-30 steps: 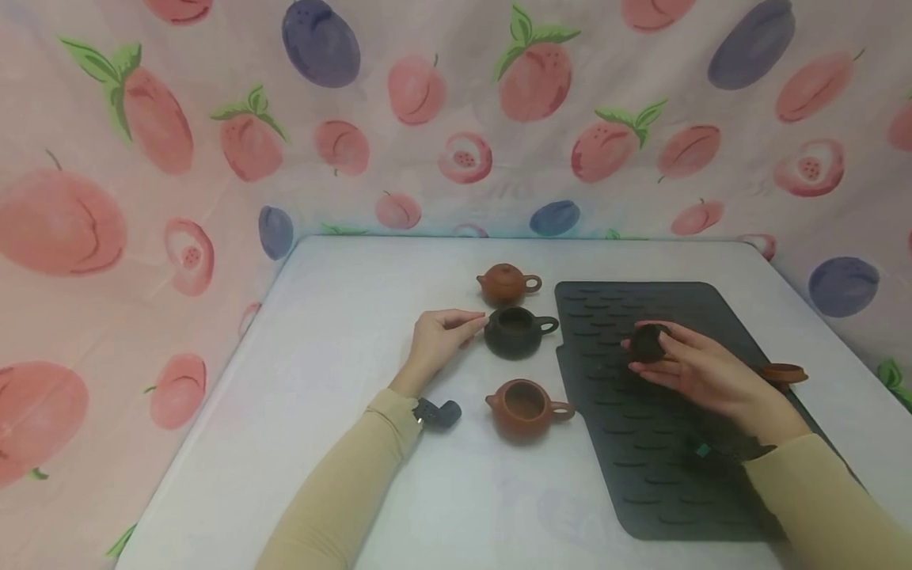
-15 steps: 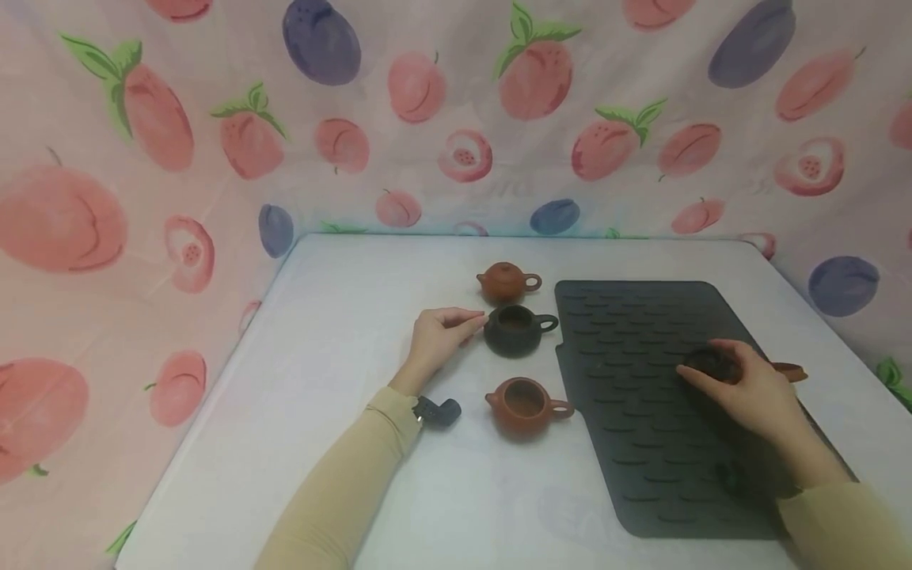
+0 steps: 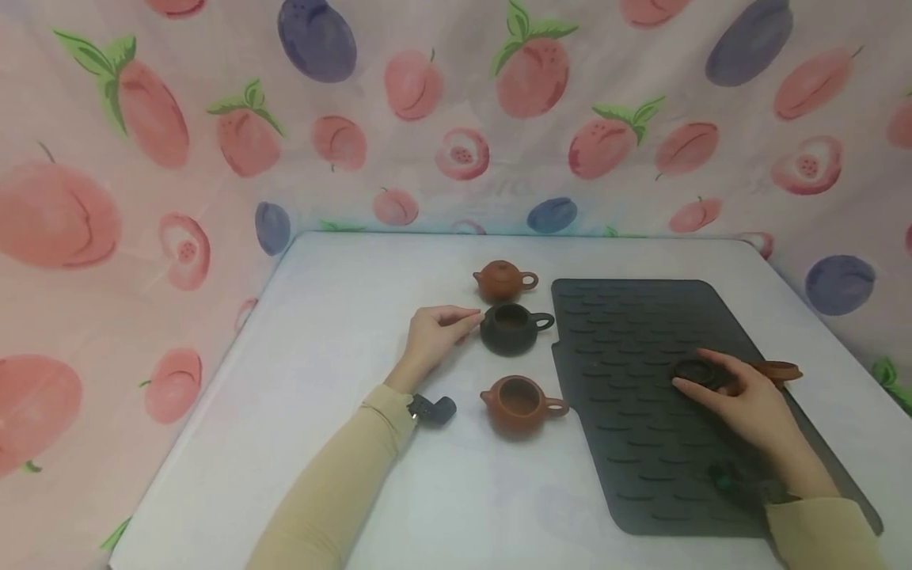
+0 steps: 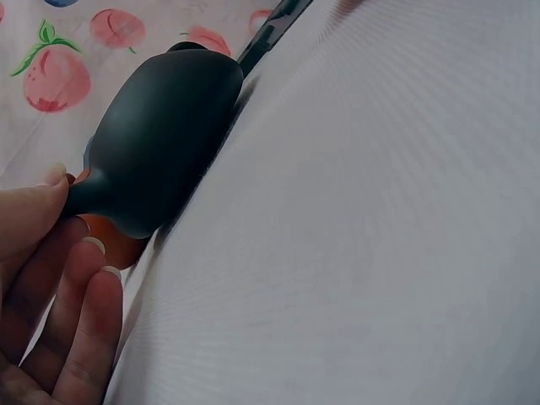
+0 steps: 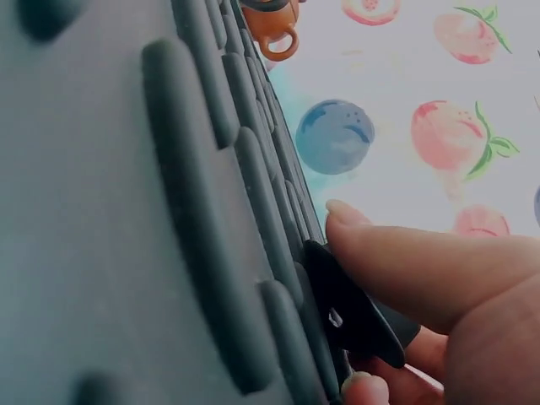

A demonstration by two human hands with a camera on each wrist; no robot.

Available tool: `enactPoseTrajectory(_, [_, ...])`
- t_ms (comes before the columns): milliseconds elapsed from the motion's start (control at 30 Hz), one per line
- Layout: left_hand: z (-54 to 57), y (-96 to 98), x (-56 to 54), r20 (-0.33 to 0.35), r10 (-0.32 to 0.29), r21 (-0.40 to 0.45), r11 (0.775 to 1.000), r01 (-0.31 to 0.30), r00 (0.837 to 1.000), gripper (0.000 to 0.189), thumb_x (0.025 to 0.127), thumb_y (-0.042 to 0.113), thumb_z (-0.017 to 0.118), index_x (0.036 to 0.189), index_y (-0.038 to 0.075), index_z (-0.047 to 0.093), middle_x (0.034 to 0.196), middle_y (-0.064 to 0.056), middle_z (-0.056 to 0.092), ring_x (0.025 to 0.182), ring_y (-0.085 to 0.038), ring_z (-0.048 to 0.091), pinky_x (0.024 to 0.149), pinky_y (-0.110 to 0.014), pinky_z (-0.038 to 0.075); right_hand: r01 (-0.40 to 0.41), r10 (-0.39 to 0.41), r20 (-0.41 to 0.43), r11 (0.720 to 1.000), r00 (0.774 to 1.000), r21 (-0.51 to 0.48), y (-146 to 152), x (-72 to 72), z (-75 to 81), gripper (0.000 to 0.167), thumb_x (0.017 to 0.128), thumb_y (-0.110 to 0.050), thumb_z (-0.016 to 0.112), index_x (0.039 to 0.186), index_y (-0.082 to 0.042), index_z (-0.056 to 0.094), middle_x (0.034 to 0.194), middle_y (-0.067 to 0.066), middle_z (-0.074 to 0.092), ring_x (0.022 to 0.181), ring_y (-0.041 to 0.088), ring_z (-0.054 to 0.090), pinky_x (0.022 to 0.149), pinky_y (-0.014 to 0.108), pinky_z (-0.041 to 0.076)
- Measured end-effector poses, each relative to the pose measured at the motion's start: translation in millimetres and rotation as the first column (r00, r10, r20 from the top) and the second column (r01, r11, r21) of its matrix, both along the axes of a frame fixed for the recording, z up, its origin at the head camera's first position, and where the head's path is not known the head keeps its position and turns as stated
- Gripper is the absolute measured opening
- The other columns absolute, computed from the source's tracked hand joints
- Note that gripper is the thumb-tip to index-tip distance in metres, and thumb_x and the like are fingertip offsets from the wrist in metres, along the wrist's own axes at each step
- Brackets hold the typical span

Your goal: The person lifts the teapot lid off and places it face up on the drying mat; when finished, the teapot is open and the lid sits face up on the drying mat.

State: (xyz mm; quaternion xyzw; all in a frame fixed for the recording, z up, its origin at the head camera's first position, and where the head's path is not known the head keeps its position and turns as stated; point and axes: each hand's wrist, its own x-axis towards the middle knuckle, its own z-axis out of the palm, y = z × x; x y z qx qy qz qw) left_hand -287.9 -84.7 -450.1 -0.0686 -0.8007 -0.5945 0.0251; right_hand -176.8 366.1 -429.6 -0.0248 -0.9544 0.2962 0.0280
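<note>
A black teapot (image 3: 509,336) without a lid stands on the white table. My left hand (image 3: 432,340) pinches its spout between thumb and fingers, which the left wrist view shows close up. Over the right part of the dark ribbed mat (image 3: 641,459), my right hand (image 3: 751,408) holds a small round black lid (image 3: 697,372) by its edges. In the right wrist view the lid (image 5: 359,312) is tilted against the mat's ribs, between thumb and fingers. Just beyond that hand, a reddish-brown lid (image 3: 780,370) lies at the mat's right edge, partly hidden.
Nearer me stands a reddish-brown teapot (image 3: 518,416) with an uncovered mouth. Behind the black one is an orange-brown teapot (image 3: 499,281) with its lid on. All three handles point right, toward the mat. A fruit-print cloth (image 3: 513,182) hangs behind the table.
My right hand has carried the black lid rightward and down to the mat, turning from palm-up to palm-down, then shifted slightly left. My left hand keeps its hold on the spout.
</note>
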Motion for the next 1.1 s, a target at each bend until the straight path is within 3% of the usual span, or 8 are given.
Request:
enactPoseTrajectory(233, [-1.4, 1.3, -1.2, 0.003, -0.005, 0.016, 1.0, 0.005, 1.0, 0.017, 0.09, 0.034, 0.082, 0.101, 0.022, 0.084, 0.087, 0.006, 0.076, 0.072, -0.015, 0.065, 0.068, -0.028, 0.051, 0.069, -0.067, 0.034, 0.997, 0.997, -0.039, 1.5, 2.8, 1.1, 0.081, 0.09, -0.058, 0.073, 0.152, -0.011, 0.049, 0.08, 0.007, 0.066, 0.069, 0.017, 0.058, 0.061, 0.026, 0.043])
enactPoseTrajectory(533, [-2.0, 1.8, -0.3, 0.007, -0.008, 0.016, 1.0, 0.008, 1.0, 0.018, 0.09, 0.034, 0.082, 0.102, 0.021, 0.084, 0.088, 0.006, 0.076, 0.074, -0.015, 0.066, 0.068, -0.027, 0.052, 0.078, -0.078, 0.001, 0.994, 0.997, -0.081, 1.7, 4.9, -3.3, 0.079, 0.088, -0.053, 0.079, 0.148, -0.012, 0.051, 0.072, 0.003, 0.06, 0.062, 0.013, 0.051, 0.054, 0.029, 0.04])
enactPoseTrajectory(1100, [-1.8, 0.3, -1.2, -0.007, -0.015, 0.008, 1.0, 0.015, 1.0, 0.018, 0.09, 0.035, 0.081, 0.102, 0.022, 0.083, 0.089, 0.005, 0.076, 0.074, -0.017, 0.066, 0.069, -0.029, 0.052, 0.078, -0.08, -0.026, 0.994, 0.996, -0.073, 0.3, 5.7, -2.4, 0.076, 0.088, -0.052, 0.079, 0.147, -0.011, 0.053, 0.073, 0.004, 0.06, 0.062, 0.013, 0.051, 0.054, 0.029, 0.038])
